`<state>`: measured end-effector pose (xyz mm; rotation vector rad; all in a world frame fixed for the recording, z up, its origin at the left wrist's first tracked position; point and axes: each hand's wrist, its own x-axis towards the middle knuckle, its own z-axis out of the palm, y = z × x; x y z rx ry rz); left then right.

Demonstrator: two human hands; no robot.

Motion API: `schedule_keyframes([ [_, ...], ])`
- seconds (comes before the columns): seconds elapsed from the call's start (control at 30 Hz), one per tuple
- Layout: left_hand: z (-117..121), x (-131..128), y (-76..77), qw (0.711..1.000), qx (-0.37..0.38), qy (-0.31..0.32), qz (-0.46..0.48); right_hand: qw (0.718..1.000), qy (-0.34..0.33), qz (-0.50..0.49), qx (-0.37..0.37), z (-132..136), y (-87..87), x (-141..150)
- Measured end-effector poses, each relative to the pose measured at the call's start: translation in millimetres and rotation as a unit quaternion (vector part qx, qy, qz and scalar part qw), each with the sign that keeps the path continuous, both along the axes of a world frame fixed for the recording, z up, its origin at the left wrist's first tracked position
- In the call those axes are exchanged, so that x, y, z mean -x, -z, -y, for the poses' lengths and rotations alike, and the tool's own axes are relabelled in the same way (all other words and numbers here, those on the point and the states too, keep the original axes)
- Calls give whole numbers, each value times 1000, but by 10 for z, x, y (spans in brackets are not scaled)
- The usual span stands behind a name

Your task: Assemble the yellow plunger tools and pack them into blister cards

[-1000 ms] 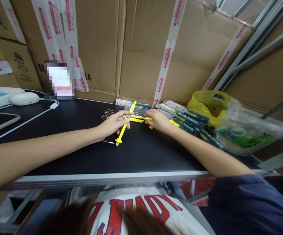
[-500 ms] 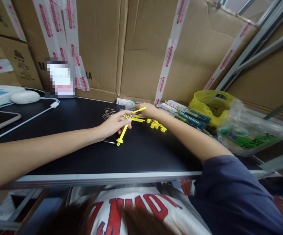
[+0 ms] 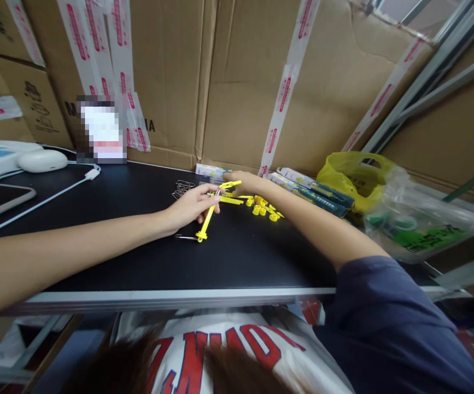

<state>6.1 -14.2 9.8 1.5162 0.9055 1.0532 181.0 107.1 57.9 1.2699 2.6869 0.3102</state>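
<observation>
Mid-frame, the left hand (image 3: 191, 207) pinches the yellow tool (image 3: 208, 220), its long axis slanting down-left; the right hand (image 3: 240, 181) is just beyond, up-right, its fingers (whether gripping, I cannot tell) partly hidden; yellow caps (image 3: 256, 209) lie below its wrist, boxed packets (image 3: 316, 198) right of centre.

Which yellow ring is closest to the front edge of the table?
The rightmost ring. It sits nearest the front edge of the table; the other rings are farther back, to its left, closer to the right hand.
</observation>
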Motion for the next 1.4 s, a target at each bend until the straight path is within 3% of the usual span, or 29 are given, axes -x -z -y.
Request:
schedule_keyframes([
  [0.5,-36,21,28,999,-14,-29,1,1000,-14,5,-15,12,4,-17],
  [0.87,-50,24,55,999,-24,-21,-2,998,47,52,-1,153,-96,16],
  [1.17,-26,15,34,999,-19,-30,-10,999,-3,29,-34,139,-96,-47],
  [1.3,-21,14,23,999,-13,-31,-13,996,7,-49,-78,174,-208,-190],
  [1.4,-33,13,31,1000,-19,-24,-6,969,45,-236,-53,218,-234,-336],
])
